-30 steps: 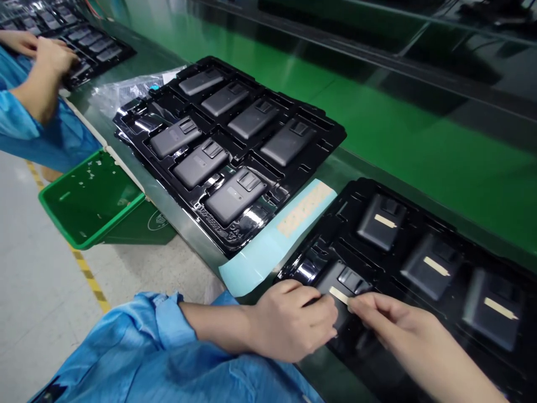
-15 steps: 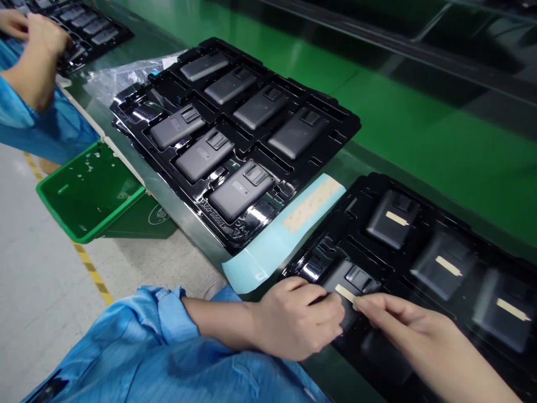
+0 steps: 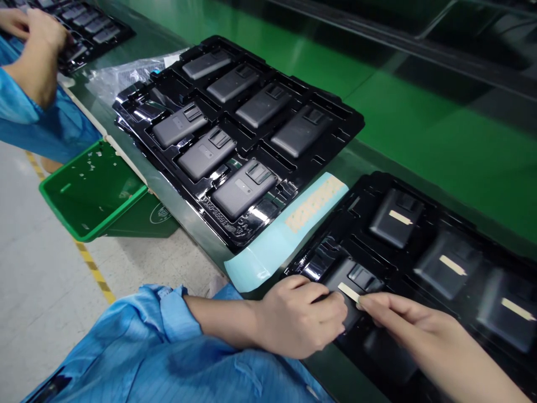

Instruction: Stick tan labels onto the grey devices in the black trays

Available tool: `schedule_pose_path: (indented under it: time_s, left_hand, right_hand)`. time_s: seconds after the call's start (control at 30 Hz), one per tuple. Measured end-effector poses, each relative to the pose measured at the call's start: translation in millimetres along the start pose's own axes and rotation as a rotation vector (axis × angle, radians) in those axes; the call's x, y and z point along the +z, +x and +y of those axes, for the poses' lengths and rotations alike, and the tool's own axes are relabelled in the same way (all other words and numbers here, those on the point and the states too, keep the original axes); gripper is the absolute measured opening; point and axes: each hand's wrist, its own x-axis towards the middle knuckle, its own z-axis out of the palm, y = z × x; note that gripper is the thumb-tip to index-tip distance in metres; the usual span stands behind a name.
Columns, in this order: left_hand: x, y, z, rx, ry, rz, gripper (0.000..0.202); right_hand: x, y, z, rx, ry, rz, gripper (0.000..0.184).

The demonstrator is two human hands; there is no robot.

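Black moulded plastic tray (image 3: 377,184) at the bench's near edge held a dark grey rectangular device (image 3: 350,280) in its nearest pocket, where a small beige adhesive strip (image 3: 348,291) lay on top. The left hand (image 3: 300,322) rested curled against that device, fingertips touching it. The right hand (image 3: 413,327) pinched the strip's end between thumb and forefinger.

At the tabletop's near edge, the left hand (image 3: 300,322) steadies a dark case (image 3: 350,288) in a black tray (image 3: 419,190) while the right hand (image 3: 415,330) presses a tan strip (image 3: 348,291) onto it.
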Motion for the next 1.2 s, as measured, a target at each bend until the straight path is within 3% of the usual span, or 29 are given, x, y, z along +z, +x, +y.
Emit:
schedule_pose_path:
  time_s: [0.13, 0.33, 0.43, 0.63, 0.97, 1.2]
  left_hand:
    - [-2.2, 2, 0, -0.007, 0.001, 0.069, 0.025]
    - [-3.6, 3, -1, 0.001, 0.006, -0.001, 0.026]
    - [-2.8, 2, -1, -0.002, -0.002, 0.026, 0.024]
    - [-0.6, 1, 0, 0.002, 0.019, 0.028, 0.023]
    - [-3.2, 2, -1, 0.023, 0.036, -0.010, 0.025]
    - [-2.0, 2, -1, 0.003, 0.022, 0.090, 0.022]
  right_hand:
    - [-6, 5, -1, 0.193, 0.074, -0.145, 0.041]
    - [0, -7, -19, 0.127, 0.147, -0.012, 0.028]
    - [1, -8, -23, 0.103, 0.188, 0.004, 0.024]
    - [-6, 9, -8, 0.229, 0.123, -0.116, 0.031]
    - [-7, 10, -9, 0.232, 0.091, -0.130, 0.033]
    - [-7, 12, -9, 0.240, 0.076, -0.128, 0.038]
